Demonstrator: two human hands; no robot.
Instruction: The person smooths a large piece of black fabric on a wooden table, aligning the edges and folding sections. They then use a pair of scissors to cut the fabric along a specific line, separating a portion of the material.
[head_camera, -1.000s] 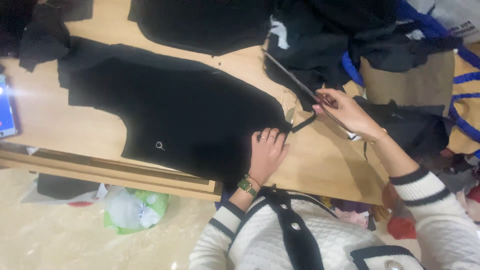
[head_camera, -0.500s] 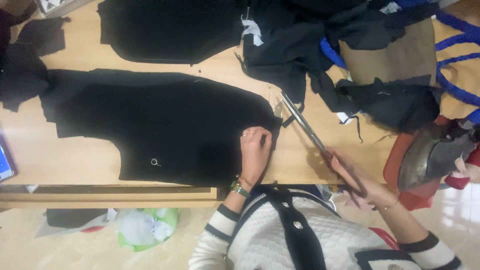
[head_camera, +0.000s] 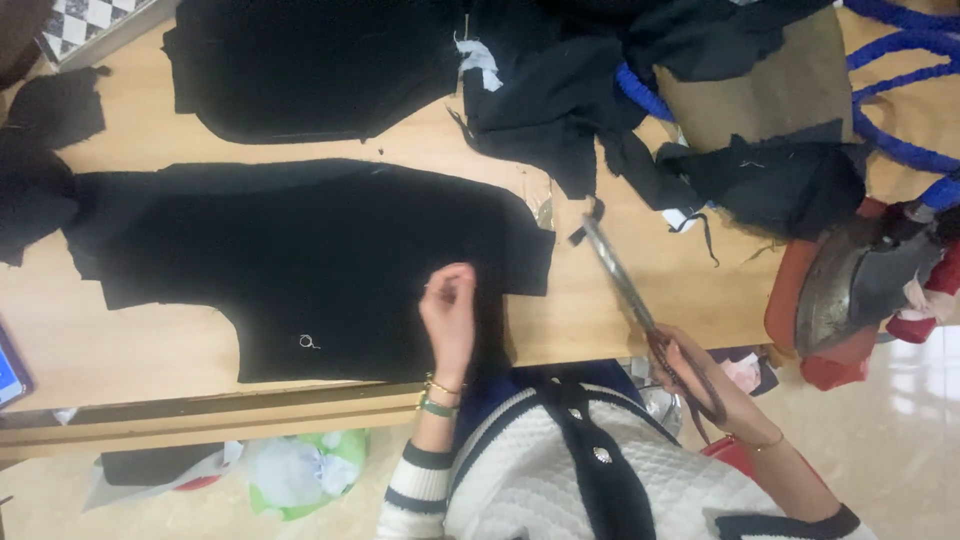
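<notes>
A: While I tag the far left, what sits there?
B: Dark scraps (head_camera: 40, 170) at the bench's (head_camera: 150, 345) left edge, then the black cut fabric piece (head_camera: 300, 260) flat across the middle, a second black piece (head_camera: 310, 65) at the back edge.

A: Left hand?
B: Left hand (head_camera: 450, 315) lies on the fabric piece near the front edge, palm down, fingers loosely together, pressing the cloth, not pinching it.

A: And the scissors?
B: Scissors (head_camera: 625, 285) are right of that hand, long axis diagonal: tips toward the fabric's right corner at the back, handles off the front edge. Blades look nearly closed; a thin black strip (head_camera: 590, 225) hangs at the tips.

A: Right hand?
B: Right hand (head_camera: 700, 375) has fingers through the handle loops, wrapped tight. Fabric lies left of the blade tips; the left hand is the nearer one to it.

A: Far right?
B: Heap of black cloth (head_camera: 760, 180), blue straps (head_camera: 900, 150), an iron (head_camera: 850, 285) at the right edge.
</notes>
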